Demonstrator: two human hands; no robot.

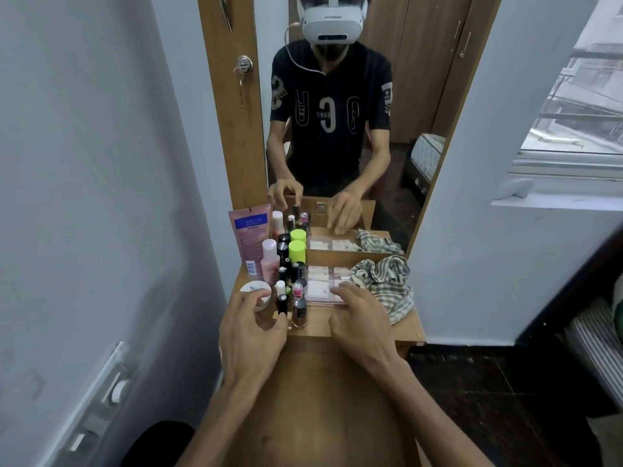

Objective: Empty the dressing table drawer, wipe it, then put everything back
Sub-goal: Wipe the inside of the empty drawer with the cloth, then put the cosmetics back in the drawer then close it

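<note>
- I see the dressing table (409, 326) top crowded with what came from the drawer (323, 392), which stands pulled out toward me below the table edge, its wooden bottom bare between my forearms
- My left hand (251, 326) sits at the near left edge of the top, thumb and fingers curled in around a small dark-capped bottle (282, 303); I cannot tell whether they actually pinch it or only close around it
- My right hand (362, 318) lies palm down, fingers spread and loosely bent, with the fingertips (340, 291) on the near edge of a clear case of pale pink pieces (320, 281); nothing is gripped
- A striped cloth (387, 284) lies crumpled just right of that case, touching my right hand's far side
- Left of the case stands a tight cluster of small bottles, with two lime-green caps (297, 249) at the back, a pink bottle (269, 261) and a pink tube (251, 230) against the mirror (337, 129)
- A round white jar (255, 289) rests beside my left hand's fingers
- The mirror repeats the hands, bottles and cloth
</note>
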